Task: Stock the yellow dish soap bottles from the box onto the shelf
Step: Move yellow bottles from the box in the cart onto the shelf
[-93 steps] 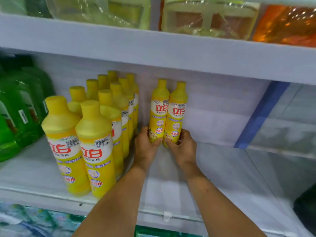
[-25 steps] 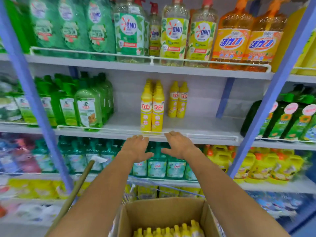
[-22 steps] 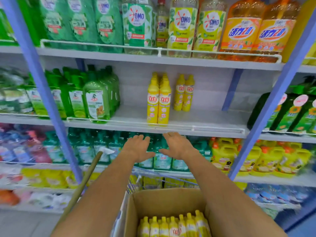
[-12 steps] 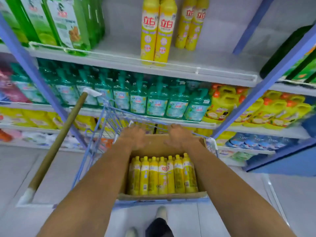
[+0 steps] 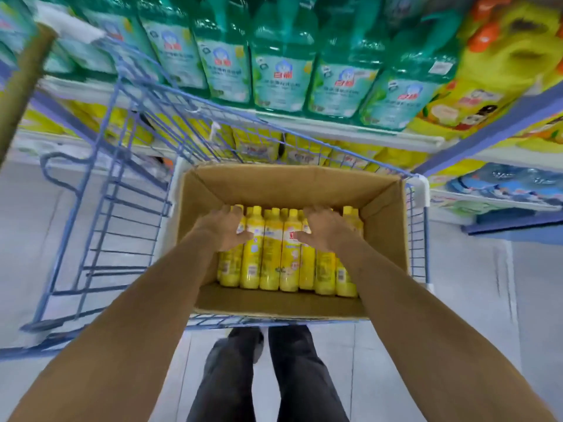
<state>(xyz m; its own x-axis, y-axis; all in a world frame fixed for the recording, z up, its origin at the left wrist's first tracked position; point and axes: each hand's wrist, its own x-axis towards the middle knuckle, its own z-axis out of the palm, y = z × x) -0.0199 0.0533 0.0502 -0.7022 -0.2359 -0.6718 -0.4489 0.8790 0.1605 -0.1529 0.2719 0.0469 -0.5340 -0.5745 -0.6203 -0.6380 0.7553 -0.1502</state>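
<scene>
At the centre of the frame both bare hands reach down into the open brown cardboard box (image 5: 384,226); the left hand (image 5: 220,229) lies with fingers loosely spread over the leftmost yellow plastic dish soap bottles (image 5: 271,251), thumb on a label; the right hand (image 5: 326,229), likewise half open, rests on bottles further right; neither has closed round one; the bottles lie packed side by side, caps towards the top of the frame; the box sits in a blue wire trolley (image 5: 115,208).

Head camera looks steeply down, close over the box (image 5: 286,184) in the cart (image 5: 122,178).
</scene>
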